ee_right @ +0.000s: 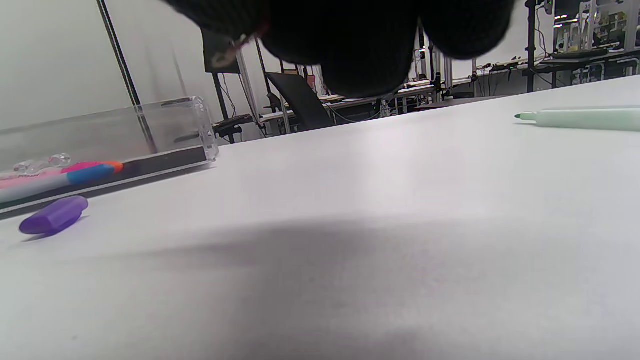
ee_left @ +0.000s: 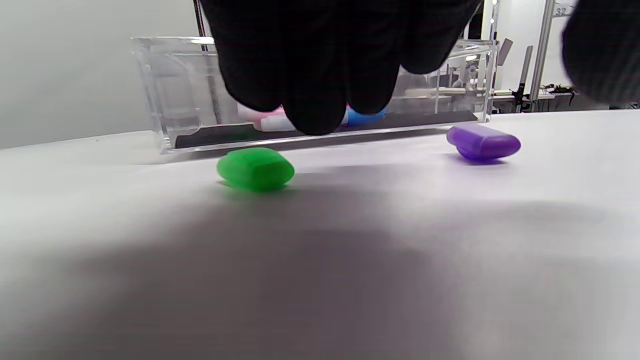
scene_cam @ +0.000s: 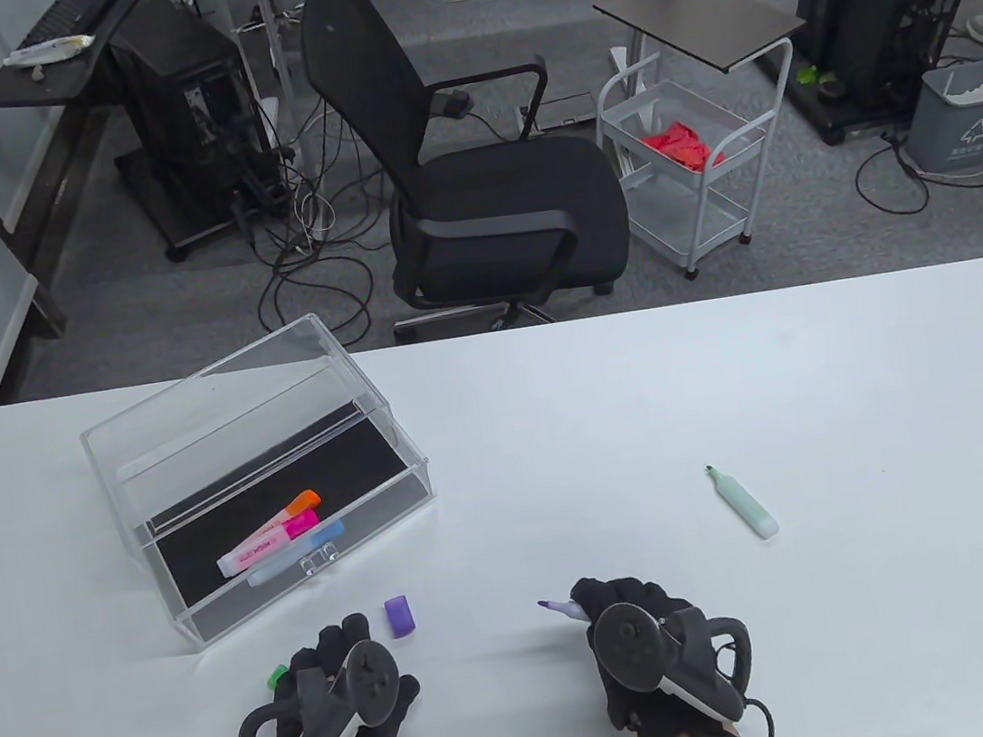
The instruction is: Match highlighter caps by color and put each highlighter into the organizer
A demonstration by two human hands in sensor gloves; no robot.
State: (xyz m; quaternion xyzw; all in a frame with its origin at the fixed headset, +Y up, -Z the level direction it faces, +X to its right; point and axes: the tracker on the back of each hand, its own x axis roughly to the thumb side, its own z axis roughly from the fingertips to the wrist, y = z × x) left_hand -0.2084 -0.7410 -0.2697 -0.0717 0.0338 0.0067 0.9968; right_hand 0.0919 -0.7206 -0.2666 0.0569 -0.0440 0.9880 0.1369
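Observation:
My right hand (scene_cam: 621, 606) grips an uncapped purple highlighter (scene_cam: 560, 608), its tip pointing left past my fingers. A purple cap (scene_cam: 399, 615) (ee_left: 483, 142) (ee_right: 54, 215) lies on the table between my hands. My left hand (scene_cam: 336, 660) hovers with loosely curled fingers (ee_left: 320, 75) just over a green cap (scene_cam: 275, 678) (ee_left: 255, 168), holding nothing. An uncapped pale green highlighter (scene_cam: 745, 504) (ee_right: 580, 119) lies to the right. The clear organizer (scene_cam: 189, 429) at the left holds orange, pink and blue capped highlighters (scene_cam: 282, 533).
The white table (scene_cam: 732, 389) runs wide to the right and behind the hands. Beyond its far edge stand a black office chair (scene_cam: 477, 197) and a white cart (scene_cam: 692, 167).

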